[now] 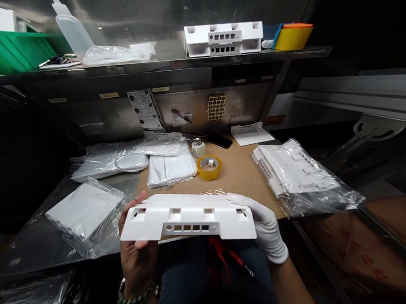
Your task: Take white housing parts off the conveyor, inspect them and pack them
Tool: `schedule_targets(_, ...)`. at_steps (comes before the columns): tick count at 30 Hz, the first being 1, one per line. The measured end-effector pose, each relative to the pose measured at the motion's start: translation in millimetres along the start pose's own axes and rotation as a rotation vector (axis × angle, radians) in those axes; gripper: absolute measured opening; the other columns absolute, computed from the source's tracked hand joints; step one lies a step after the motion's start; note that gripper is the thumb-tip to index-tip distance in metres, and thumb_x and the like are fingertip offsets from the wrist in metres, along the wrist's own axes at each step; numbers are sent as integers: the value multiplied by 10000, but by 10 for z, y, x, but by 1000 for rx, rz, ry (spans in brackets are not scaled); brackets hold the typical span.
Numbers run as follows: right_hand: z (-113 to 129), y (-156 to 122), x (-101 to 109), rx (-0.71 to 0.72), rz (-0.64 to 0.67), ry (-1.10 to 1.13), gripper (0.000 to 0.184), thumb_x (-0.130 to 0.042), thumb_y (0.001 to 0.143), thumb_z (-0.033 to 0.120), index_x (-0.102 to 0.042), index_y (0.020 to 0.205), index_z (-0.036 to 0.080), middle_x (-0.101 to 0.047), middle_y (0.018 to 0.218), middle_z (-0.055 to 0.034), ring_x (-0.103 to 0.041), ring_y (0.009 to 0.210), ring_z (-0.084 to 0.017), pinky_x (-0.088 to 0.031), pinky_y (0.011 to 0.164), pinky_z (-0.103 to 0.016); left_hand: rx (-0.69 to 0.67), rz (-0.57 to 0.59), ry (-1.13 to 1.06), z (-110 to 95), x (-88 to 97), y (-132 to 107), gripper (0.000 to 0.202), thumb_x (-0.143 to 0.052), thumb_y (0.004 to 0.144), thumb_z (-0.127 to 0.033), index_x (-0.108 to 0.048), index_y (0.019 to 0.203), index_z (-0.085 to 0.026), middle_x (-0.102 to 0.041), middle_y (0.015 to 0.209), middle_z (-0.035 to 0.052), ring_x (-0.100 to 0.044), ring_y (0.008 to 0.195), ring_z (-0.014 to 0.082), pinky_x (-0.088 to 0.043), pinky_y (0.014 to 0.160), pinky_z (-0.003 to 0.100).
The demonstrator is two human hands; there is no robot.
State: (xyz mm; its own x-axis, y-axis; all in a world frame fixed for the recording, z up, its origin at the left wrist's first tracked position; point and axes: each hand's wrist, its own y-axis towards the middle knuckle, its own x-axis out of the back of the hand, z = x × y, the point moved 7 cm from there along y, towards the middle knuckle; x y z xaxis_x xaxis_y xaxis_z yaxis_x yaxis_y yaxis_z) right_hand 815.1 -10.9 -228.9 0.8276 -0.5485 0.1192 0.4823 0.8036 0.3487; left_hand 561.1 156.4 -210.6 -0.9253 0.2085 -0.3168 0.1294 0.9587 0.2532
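Between my two hands is a white plastic router housing (188, 211), raised above the front edge of the bench. Its port side, with a grey strip of square openings, faces me. My left hand (138, 240), bare with a beaded bracelet, grips the left end, thumb below the lower edge. In a white glove, my right hand (266, 225) holds the right end; its fingers are partly hidden behind the part. Beyond the housing, a roll of yellow tape (209, 173) lies on brown cardboard (237, 168). A red-handled tool (224, 254) rests low, near my lap.
Bagged white housings (298, 170) lie at the right, another bagged part (86, 211) at the left. Behind stand a small bottle (198, 148), a black phone (220, 141) and a stack of clear bags (172, 169). A metal shelf (172, 64) overhangs the back, carrying stacked white housings (224, 39).
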Motion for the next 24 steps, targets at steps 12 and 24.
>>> schedule_targets(12,-109,-152,410,-54,-266,95,281,-824,853,365,-805,1134,366,-766,1236,-24,-741,1135,-318,-607,1049,-489,293,53,-362,387,-276,-128,655,-558,900,-781,-660,1333,-301,-440,1642,37,-295,1565,323,-338,1260,485)
schedule_targets(24,-383,-313,585,-427,-234,-195,439,-611,996,522,-686,1367,299,-710,1353,-56,-667,1269,-266,-495,1166,-445,723,256,-474,746,-266,-281,737,-572,800,-837,-756,1161,-221,-721,1318,125,-335,1536,386,-256,1259,605)
